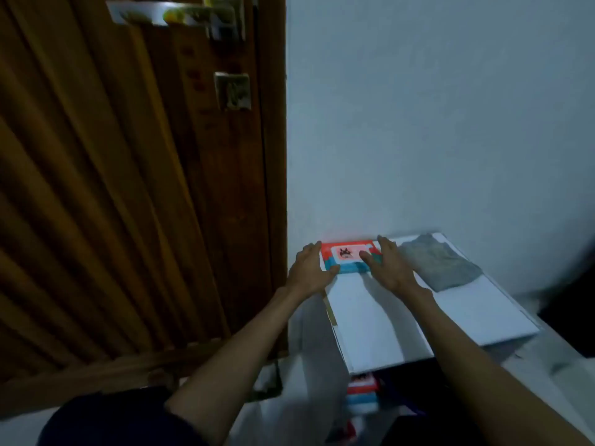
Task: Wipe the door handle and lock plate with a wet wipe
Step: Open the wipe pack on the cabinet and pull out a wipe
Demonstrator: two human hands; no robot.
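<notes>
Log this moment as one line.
stage: fetching wipe | left hand: on wipe pack left end | right hand: over its lid, open | door handle: untouched | grey cloth: beside pack

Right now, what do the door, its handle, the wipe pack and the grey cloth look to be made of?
Door: wood, brown with ribbed panels and a dull sheen. Handle: probably polished metal, since it mirrors bright colours. Wipe pack: looks like soft printed plastic film, red and blue with a label; blur leaves the finish open. Cloth: matte grey fabric, limp and folded, likely knit or microfibre.
</notes>
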